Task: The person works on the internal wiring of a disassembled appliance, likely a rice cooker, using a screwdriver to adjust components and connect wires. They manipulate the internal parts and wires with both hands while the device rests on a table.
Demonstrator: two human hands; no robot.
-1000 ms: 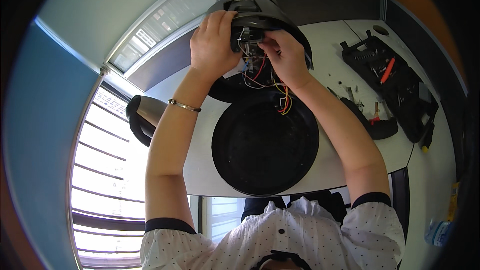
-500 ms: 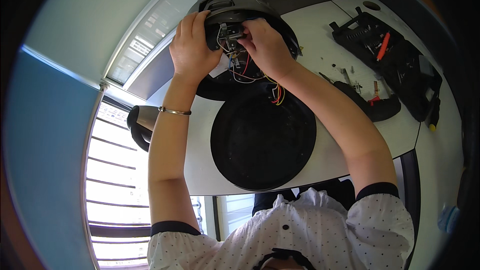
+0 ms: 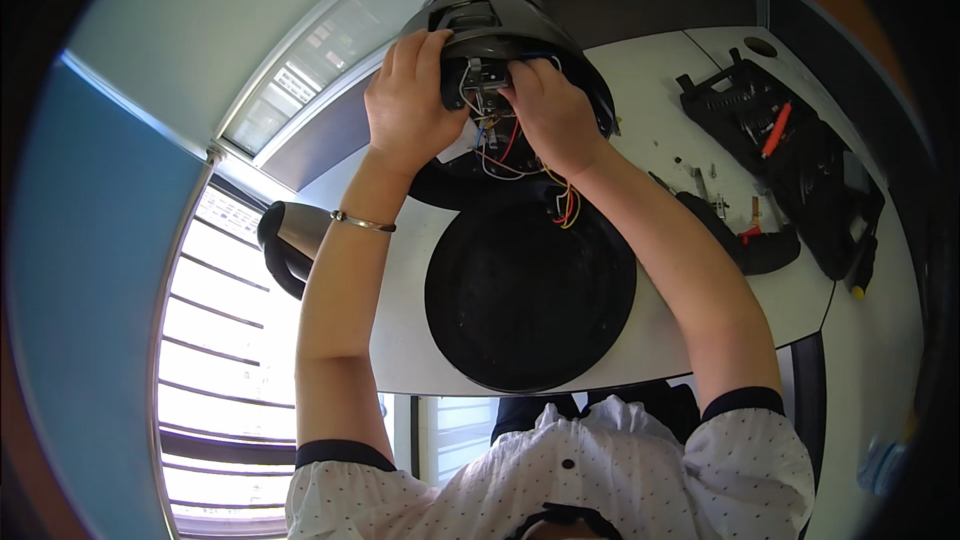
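An upturned grey-and-black round appliance (image 3: pixel 505 12) sits at the back of the white table (image 3: pixel 387 290), its underside opened on a metal mechanism (image 3: pixel 489 76) with coloured wires (image 3: pixel 568 202) hanging from it. My left hand (image 3: pixel 405 105) grips the housing at its left, fingertips on the rim. My right hand (image 3: pixel 558 120) has its curled fingers inside the opening beside the mechanism; what they pinch is hidden. A large black round tray (image 3: pixel 520 300) lies in front of the appliance, under the dangling wires.
A silver-and-black kettle (image 3: pixel 291 230) stands at left beside the bright window (image 3: pixel 215 340). At right lie an open black tool case (image 3: pixel 835 185) with a red-handled tool (image 3: pixel 776 129), scattered small tools (image 3: pixel 750 232) and a screwdriver (image 3: pixel 866 272). A bottle (image 3: pixel 878 462) shows low at far right.
Both hands stay on the appliance. My right fingers have shifted slightly at the mechanism and now show less spread. The whole view moved with my head, then came partly back.
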